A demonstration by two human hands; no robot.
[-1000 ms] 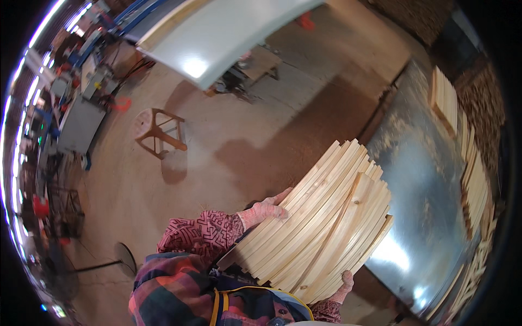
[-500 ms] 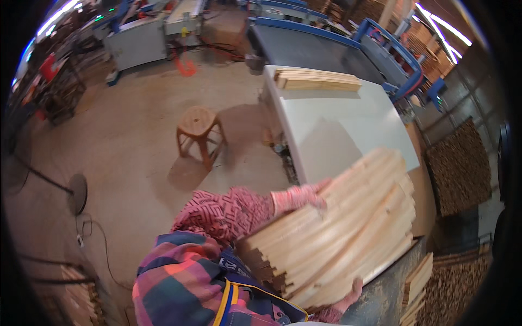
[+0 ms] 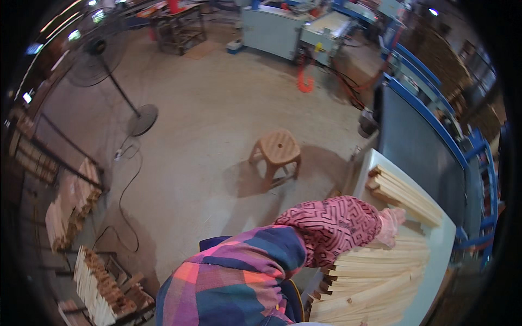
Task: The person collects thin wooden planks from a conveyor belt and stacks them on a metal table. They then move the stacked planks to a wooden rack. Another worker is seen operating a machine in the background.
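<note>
A wide batch of pale wooden strips [image 3: 375, 277] lies side by side on the white tabletop [image 3: 443, 244], with uneven ends toward me. My left hand [image 3: 389, 225], in a pink glove below a patterned pink sleeve, is closed against the far edge of this batch. Its fingers are partly blurred. Just beyond the hand, a smaller bundle of wooden strips [image 3: 405, 195] rests on the same tabletop, apart from the batch. My right hand is out of view.
A brown plastic stool [image 3: 279, 148] stands on the floor beside the table. A blue-framed machine with a dark bed [image 3: 421, 138] adjoins the table. At the left are a standing fan [image 3: 144, 119], its cable [image 3: 128, 212] and racks with stacked wooden strips [image 3: 89, 290].
The batch of wooden strips, earlier held between both hands near the table, now lies on the white tabletop. My right hand has left the view, which has swung leftward.
</note>
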